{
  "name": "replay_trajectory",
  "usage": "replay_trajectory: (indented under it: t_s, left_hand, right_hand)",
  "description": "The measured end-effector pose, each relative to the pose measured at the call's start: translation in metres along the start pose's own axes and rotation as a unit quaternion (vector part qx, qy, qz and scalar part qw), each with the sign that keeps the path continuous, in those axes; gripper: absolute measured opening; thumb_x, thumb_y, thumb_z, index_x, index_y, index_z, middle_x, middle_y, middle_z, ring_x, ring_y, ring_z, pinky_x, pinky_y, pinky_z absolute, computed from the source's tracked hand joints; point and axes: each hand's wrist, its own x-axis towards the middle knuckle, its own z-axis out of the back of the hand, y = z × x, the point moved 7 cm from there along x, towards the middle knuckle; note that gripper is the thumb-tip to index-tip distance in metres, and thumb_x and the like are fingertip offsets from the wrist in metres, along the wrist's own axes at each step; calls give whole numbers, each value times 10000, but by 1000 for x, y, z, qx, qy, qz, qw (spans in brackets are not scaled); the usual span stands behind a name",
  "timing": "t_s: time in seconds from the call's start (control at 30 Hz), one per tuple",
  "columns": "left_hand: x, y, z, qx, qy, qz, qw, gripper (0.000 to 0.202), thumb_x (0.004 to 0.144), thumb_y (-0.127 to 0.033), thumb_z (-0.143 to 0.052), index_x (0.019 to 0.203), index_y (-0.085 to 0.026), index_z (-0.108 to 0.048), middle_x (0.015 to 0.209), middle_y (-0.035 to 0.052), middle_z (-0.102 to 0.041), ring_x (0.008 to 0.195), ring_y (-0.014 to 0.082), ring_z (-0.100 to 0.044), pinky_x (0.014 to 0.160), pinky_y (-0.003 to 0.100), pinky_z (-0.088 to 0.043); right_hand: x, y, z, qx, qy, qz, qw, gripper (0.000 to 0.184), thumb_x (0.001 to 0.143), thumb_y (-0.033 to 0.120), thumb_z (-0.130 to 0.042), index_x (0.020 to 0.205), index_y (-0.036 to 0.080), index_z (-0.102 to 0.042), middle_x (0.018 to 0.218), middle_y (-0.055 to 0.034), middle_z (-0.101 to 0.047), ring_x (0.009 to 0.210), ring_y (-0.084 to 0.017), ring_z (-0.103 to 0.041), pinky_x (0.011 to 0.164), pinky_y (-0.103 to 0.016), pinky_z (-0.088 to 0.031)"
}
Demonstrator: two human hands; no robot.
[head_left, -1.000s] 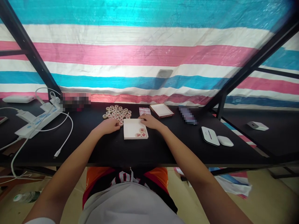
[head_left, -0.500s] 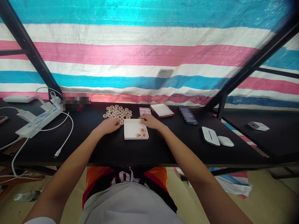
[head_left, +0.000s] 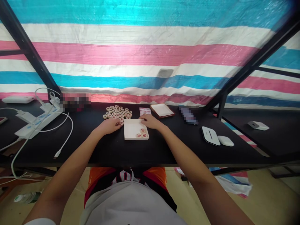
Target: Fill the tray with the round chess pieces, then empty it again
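Note:
A shallow white box [head_left: 132, 128] sits in front of me with three round Chinese chess pieces [head_left: 144, 135] in its near right corner. My right hand [head_left: 150, 121] grips the box's far right corner, fingers on the rim. Left of the box, my left hand [head_left: 111, 125] has its fingers bent together on a chess piece [head_left: 122, 122] at the near edge of a pile. That pile of round wooden chess pieces [head_left: 115, 112] lies just beyond my left hand, and my fingers partly hide the nearest ones.
Behind the box lie a red-and-white printed paper [head_left: 145, 111] and a brown-edged box lid [head_left: 162, 110]. To the right are a blurred phone [head_left: 188, 115], a white device [head_left: 211, 136] and a white mouse [head_left: 226, 141]. A power strip [head_left: 38, 122] with cables occupies the left.
The chess piece at the box's far right inside has shifted slightly toward the far side. Both hands stay in nearly the same place; the view has moved a little.

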Motion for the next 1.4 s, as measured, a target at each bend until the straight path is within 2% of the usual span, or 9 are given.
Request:
replay_trajectory:
  t_s: [0.13,0.27,0.67,1.03,1.4]
  left_hand:
    - [-1,-4,-1,-30,20,-34,999,291,841,-400,-449,691,-186,-577,664,23,-618,602,161,-527,527,257,-284]
    - [-1,-5,-3,-63,31,-50,996,271,814,-406,-474,722,-185,-602,639,5,-602,580,152,-516,531,256,-296]
    - [-3,-6,-3,-79,36,-47,995,234,809,-397,-504,733,-195,-590,658,-5,-608,583,146,-522,526,255,-312]
    - [-1,-3,-6,-87,45,-47,994,241,799,-407,-502,789,-195,-619,657,-3,-603,589,150,-528,532,254,-322]
    - [-2,-5,-5,-97,41,-55,993,237,795,-402,-503,758,-192,-607,624,-8,-577,564,146,-509,513,258,-305]
  right_hand:
    - [0,0,0,-7,-8,-5,1000,305,767,74,-472,965,140,-695,935,-72,-650,802,-162,-561,759,-271,-410]
    - [0,1,1,-10,-11,-8,1000,306,770,68,-472,971,138,-693,959,-79,-658,819,-167,-569,775,-278,-417]
    - [1,2,1,-19,-7,-17,1000,311,779,68,-471,992,130,-688,975,-87,-660,842,-172,-580,798,-287,-427]
    - [0,-5,-1,-21,-8,1,1000,303,800,106,-469,1013,145,-681,996,-86,-662,910,-194,-587,830,-299,-425]
    - [0,-2,0,-25,-4,-7,1000,303,807,106,-464,1014,148,-682,995,-87,-658,907,-195,-580,832,-301,-422]
